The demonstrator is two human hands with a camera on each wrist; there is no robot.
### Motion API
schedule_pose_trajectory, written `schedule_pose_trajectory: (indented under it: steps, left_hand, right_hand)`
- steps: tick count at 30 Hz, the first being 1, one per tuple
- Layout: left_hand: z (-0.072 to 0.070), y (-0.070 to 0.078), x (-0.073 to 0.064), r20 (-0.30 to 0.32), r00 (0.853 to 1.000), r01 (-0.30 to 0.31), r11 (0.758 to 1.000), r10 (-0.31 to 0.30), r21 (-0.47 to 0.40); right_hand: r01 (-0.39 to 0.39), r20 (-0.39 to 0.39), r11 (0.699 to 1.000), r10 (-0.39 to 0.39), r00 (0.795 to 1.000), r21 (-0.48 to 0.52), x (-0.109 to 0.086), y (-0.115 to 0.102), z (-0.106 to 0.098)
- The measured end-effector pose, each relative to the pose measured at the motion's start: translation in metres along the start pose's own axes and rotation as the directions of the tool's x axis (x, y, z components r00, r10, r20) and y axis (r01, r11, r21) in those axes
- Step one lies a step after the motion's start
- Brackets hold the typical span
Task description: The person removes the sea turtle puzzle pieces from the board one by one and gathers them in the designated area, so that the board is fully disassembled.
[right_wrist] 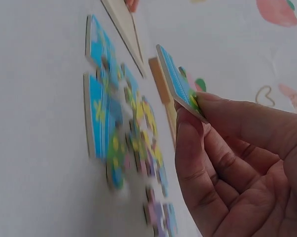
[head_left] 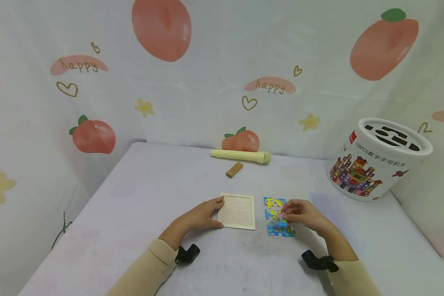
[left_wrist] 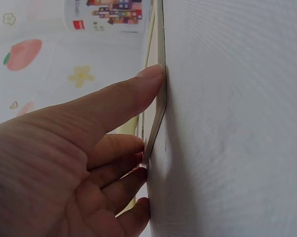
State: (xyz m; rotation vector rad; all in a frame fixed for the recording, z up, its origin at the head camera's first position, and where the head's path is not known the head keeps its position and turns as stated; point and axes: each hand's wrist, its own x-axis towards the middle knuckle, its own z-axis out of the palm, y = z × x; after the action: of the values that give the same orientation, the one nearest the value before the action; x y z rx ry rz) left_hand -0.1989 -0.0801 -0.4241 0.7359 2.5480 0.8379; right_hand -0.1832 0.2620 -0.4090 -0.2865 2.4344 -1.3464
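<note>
In the head view, my left hand (head_left: 203, 214) holds the left side of a square wooden puzzle frame (head_left: 253, 211), thumb at its near corner and fingertips at its far one. The left wrist view shows the thumb along the frame's edge (left_wrist: 161, 94), the fingers bent at the other end. Between thumb and fingertips, my right hand (head_left: 304, 213) pinches a blue and green jigsaw piece (right_wrist: 174, 76), lifted above the table. Below it lie several loose jigsaw pieces (head_left: 274, 231) in blue, yellow and pink, to the right of the frame; the hand partly hides them.
Behind the frame lie a small brown wooden block (head_left: 234, 169) and a pale yellow toy microphone (head_left: 240, 155). A large white block bucket (head_left: 377, 164) stands at the back right, near the printed cloth backdrop (head_left: 207, 107). A white cloth covers the table (head_left: 133, 213).
</note>
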Motion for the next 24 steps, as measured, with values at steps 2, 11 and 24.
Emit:
schedule_pose_trajectory:
  steps: [2,11,24]
  left_hand:
    - [0.0,0.0,0.0,0.002,1.0,0.003,1.0,-0.003,0.001]
    - [0.0,0.0,0.0,0.004,1.0,0.014,1.0,-0.013,-0.009]
    - [0.0,-0.001,0.0,0.002,1.0,0.005,1.0,-0.005,-0.012]
  right_hand:
    - [-0.012,-0.008,1.0,0.012,1.0,-0.002,-0.005,0.004,-0.005]
    - [-0.059,-0.02,0.998,0.059,0.998,0.007,-0.025,0.019,-0.019]
    - [-0.077,-0.026,0.996,0.078,0.997,0.037,-0.04,0.039,-0.03]
